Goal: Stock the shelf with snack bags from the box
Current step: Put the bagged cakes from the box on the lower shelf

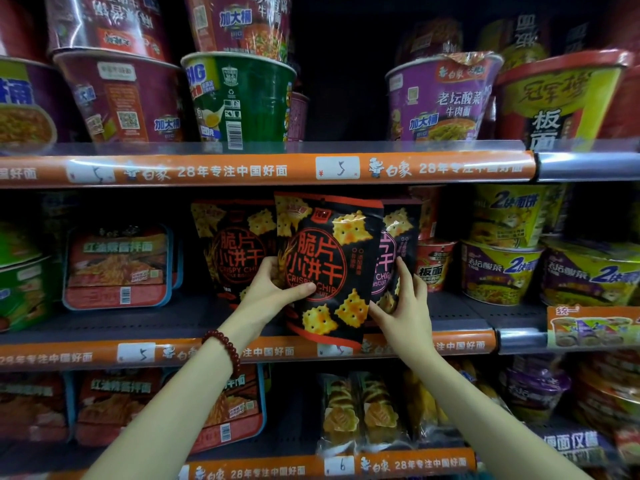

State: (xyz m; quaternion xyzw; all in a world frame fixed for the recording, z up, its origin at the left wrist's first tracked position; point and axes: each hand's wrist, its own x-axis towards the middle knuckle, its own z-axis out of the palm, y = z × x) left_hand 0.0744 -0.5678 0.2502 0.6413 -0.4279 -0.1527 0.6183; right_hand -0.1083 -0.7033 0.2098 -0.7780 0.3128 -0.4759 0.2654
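Note:
A black and red crispy chips snack bag [332, 251] stands tilted at the front of the middle shelf [166, 320]. My left hand [273, 289] grips its left edge, thumb across the front. My right hand [401, 306] holds its lower right edge, fingers reaching behind it against a pink-print snack bag [398, 251]. Another black and red snack bag [232, 244] stands upright just to the left, behind my left hand. The box is out of view.
Flat red noodle trays [117, 268] sit left on the middle shelf, noodle cups [502, 271] on the right. Big noodle bowls [239, 98] fill the upper shelf, with a dark gap [343, 81] in the middle. More packs [360, 414] line the shelf below.

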